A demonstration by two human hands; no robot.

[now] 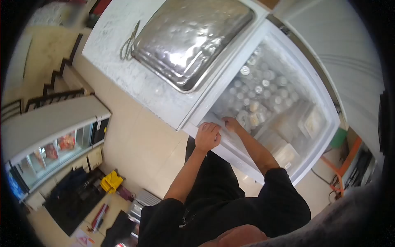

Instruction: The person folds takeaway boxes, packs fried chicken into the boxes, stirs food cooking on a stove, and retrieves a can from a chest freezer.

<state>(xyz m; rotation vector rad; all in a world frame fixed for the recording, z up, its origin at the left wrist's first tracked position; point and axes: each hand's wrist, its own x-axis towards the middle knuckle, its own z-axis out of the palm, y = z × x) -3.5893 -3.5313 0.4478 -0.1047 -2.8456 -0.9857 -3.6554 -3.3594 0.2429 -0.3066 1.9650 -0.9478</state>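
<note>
In the head view my left hand (208, 136) is bent over the near rim of an open white chest freezer (242, 158), gripping it with the fingers on the inner side. My right hand (231, 124) reaches down inside, close to the inner wall just beside the left. Its fingertips are hard to make out, and I cannot tell whether it holds anything. Many round-topped cans or bottles (263, 88) stand in the frosty freezer. Nearer the right end lie clear packages (309, 122) with pale contents and a whitish box (284, 156).
A dented metal tray (193, 41) rests on the white freezer top (111, 78), with scissors (130, 43) beside it. The raised freezer lid (329, 37) rises at right. At left stand a glass-fronted display fridge (57, 144) and a yellow object (111, 181) on the floor.
</note>
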